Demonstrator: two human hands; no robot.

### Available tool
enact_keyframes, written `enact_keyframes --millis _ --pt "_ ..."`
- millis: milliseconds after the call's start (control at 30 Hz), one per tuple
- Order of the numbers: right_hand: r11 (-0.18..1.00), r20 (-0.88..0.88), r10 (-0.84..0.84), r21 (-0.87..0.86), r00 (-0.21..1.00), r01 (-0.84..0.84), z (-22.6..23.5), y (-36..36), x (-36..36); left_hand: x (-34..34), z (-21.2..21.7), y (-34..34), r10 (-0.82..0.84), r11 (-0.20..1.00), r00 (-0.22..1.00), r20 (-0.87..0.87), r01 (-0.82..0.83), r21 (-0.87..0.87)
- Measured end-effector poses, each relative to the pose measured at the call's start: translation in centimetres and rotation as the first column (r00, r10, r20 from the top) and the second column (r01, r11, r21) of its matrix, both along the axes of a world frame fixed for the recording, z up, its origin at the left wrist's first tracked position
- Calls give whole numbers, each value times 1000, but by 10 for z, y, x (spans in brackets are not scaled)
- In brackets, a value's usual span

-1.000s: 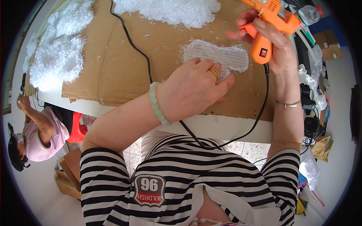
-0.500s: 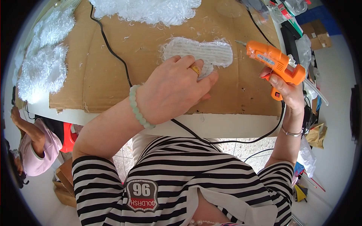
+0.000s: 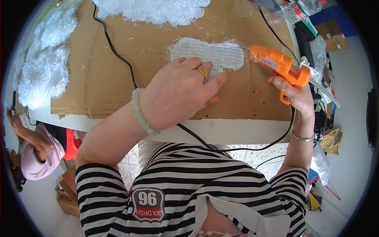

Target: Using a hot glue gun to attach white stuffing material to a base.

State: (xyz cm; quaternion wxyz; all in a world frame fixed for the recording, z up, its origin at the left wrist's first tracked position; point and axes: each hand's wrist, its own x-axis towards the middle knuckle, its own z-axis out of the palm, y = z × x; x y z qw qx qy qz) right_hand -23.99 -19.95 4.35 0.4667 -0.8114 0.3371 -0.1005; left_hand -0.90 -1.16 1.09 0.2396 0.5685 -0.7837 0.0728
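A piece of white shaggy fabric [image 3: 209, 54], its ribbed backing upward, lies on a brown cardboard sheet [image 3: 130, 93]. My left hand [image 3: 181, 89], wearing a gold ring and a pale green bead bracelet, is closed over the near edge of the fabric and holds it against the cardboard. Its fingertips are partly hidden. In my right hand [image 3: 295, 93] is an orange hot glue gun [image 3: 278, 61], gripped by its handle. The nozzle points left, and its tip is at the right end of the fabric. A clear glue stick [image 3: 325, 93] sticks out of the gun's rear.
More white shaggy fabric [image 3: 152, 10] lies at the far side, with further fluffy pieces [image 3: 45, 79] at the left. A black cord [image 3: 114, 49] crosses the cardboard. Plastic bags and boxes [image 3: 333, 35] stand at the right. Another person [image 3: 37, 152] is at the far left.
My right hand has brought the glue gun left, so its nozzle now meets the fabric's right end. My left hand has barely shifted on the fabric.
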Motion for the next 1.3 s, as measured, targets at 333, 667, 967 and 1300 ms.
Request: enact_keyframes --millis 333,667,967,1300 --pt "1000 43 8 -4 999 -8 -3 -2 -4 2 1 -1 -21 1000 999 -40 21 4" --pt "1000 -1 28 13 1000 -28 -4 -3 -6 2 5 2 7 994 997 -73 1 113" --pt "999 -13 -26 -33 1000 26 -2 3 1 4 0 0 -30 999 997 -64 31 12" --pt "997 -83 -74 -23 994 72 1 8 8 3 3 1 -22 999 997 -78 25 35"
